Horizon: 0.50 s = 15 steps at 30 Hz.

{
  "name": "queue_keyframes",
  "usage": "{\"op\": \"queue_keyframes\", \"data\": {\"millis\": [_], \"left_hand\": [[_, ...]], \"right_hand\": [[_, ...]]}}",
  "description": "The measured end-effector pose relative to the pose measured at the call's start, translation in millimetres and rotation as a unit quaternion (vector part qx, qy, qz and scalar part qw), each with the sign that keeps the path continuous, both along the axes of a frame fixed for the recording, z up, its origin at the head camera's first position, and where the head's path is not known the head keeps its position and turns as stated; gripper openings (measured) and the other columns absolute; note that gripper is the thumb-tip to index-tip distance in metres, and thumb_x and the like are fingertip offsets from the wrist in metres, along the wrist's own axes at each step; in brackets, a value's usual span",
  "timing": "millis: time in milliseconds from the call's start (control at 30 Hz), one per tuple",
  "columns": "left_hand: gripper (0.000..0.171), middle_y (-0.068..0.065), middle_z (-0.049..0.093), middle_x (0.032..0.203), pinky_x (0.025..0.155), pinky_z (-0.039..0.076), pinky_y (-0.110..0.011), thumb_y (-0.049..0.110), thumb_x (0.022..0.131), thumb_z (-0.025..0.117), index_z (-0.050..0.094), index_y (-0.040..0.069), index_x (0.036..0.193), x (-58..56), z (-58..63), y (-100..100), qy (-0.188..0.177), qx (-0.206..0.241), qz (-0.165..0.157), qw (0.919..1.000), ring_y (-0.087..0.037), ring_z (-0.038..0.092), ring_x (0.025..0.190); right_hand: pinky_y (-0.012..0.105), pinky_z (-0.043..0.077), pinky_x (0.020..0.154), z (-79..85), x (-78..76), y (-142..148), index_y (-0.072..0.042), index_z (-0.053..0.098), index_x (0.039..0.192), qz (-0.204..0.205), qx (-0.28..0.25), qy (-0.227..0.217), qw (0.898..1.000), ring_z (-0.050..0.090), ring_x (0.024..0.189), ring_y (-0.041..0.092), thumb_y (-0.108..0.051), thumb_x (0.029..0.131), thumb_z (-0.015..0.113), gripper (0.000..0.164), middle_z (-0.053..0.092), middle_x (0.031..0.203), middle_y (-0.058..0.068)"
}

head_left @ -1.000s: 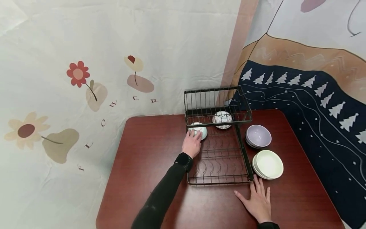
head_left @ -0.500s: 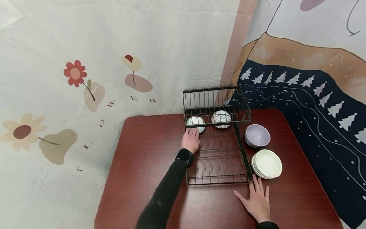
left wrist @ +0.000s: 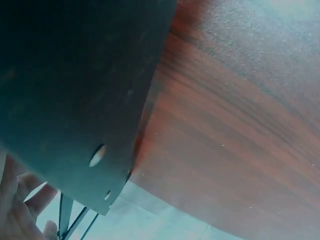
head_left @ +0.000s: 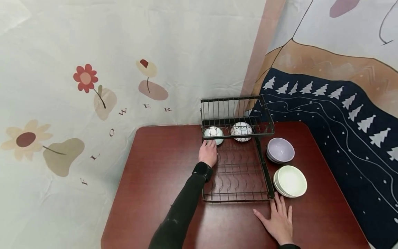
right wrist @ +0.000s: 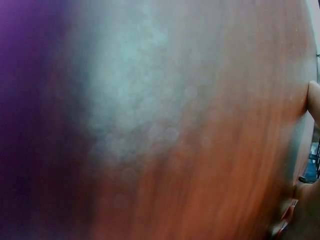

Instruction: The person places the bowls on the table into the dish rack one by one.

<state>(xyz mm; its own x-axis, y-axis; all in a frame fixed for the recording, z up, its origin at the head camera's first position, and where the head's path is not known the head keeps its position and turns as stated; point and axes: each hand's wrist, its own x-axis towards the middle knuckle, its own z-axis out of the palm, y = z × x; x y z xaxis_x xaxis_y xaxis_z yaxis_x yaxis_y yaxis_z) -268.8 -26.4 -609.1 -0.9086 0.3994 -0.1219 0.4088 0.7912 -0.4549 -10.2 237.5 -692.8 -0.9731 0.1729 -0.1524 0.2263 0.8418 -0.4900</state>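
My left hand (head_left: 208, 153) reaches over the left side of a black wire dish rack (head_left: 264, 168). Its fingertips are at the front edge of a small white bowl (head_left: 213, 132), which sits under the rack's upper shelf. In the left wrist view, loosely bent fingers (left wrist: 40, 201) show past a dark panel with holes, with no bowl visible between them. A patterned white bowl (head_left: 241, 129) stands to the right of the white one. Flat on the table, my right hand (head_left: 280, 223) has its fingers spread, fingertips at the rack's front right corner.
Right of the rack stand stacked lavender bowls (head_left: 281, 150) and, nearer me, a stack of pale dishes (head_left: 292, 181). The reddish-brown table (head_left: 155, 180) meets a printed cloth backdrop (head_left: 186, 62) behind. The right wrist view is mostly blurred tabletop.
The white bowl has shifted back under the upper shelf, and my left hand now lies at its front edge rather than over it. My right hand has stayed put.
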Motion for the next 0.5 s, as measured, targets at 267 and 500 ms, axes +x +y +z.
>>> {"op": "queue_keyframes", "data": {"millis": [267,500], "left_hand": [[0.065,0.005,0.039,0.181,0.139,0.027,-0.034,0.054,0.118,0.042,0.039,0.021,0.173,-4.0,3.7,-5,-0.036,-0.003,0.021,0.9991,-0.013,0.037,0.168],[0.055,0.007,0.051,0.173,0.135,0.035,-0.035,0.047,0.115,0.055,0.053,0.026,0.166,2.0,8.8,-18,-0.023,0.096,-0.071,0.9926,-0.016,0.049,0.16]], "right_hand": [[0.079,-0.001,0.131,2.4,-5.7,-1,0.015,0.04,0.161,0.009,-0.006,-0.024,1.0,0.011,0.168,0.055,-0.068,0.095,0.073,0.112,0.016,0.181,0.033],[0.079,0.0,0.131,2.9,-2.4,2,0.016,0.042,0.16,0.001,-0.001,-0.025,1.0,0.012,0.168,0.055,-0.067,0.095,0.074,0.11,0.017,0.18,0.033]]}}
